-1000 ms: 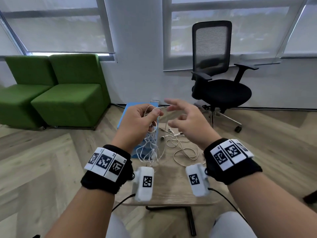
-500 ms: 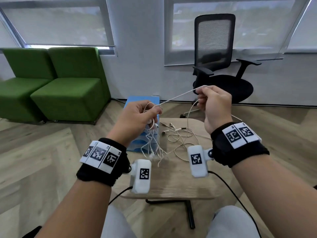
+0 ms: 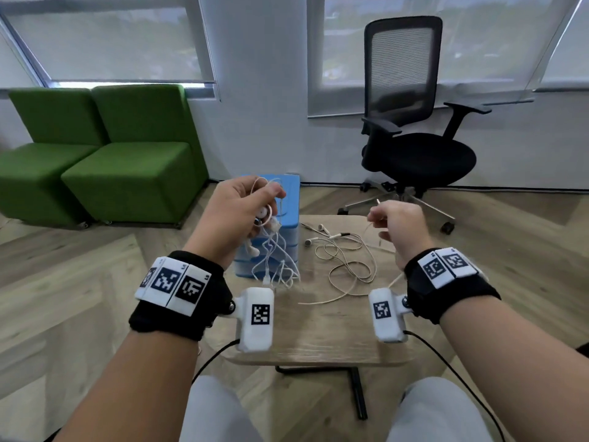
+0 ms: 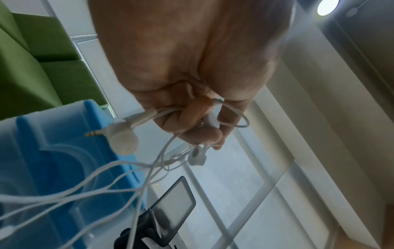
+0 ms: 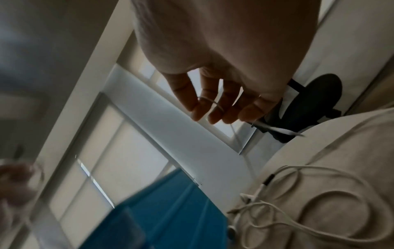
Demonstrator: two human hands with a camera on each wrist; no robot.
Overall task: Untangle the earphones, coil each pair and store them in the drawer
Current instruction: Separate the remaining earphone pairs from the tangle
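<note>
Far left I've got two green armchairs (image 3: 105, 161) against the wall, well clear of the work. Coming in, my left hand (image 3: 237, 215) is up over the counter (image 3: 322, 333), fingers curled tight round a bunch of white earphones (image 3: 271, 250); the left wrist view shows an earbud (image 4: 123, 138) and a jack plug (image 4: 93, 134) poking out beside the fist, cords trailing down in loose strands. Right behind that hand stands the blue drawer unit (image 3: 291, 199), and the dangling cords hang across its front, so I can't tell whether any drawer is open. Next along, a beige pair of earphones (image 3: 344, 263) lies loose in loops on the counter, buds near the drawer unit. Then my right hand (image 3: 398, 224), raised above that pair, pinching a thin beige cord (image 3: 369, 226); from the right wrist view the fingers (image 5: 215, 107) are only half curled, the cord crossing them, its plug end sticking out past them. Behind it, a black office chair (image 3: 414, 122) by the window.
</note>
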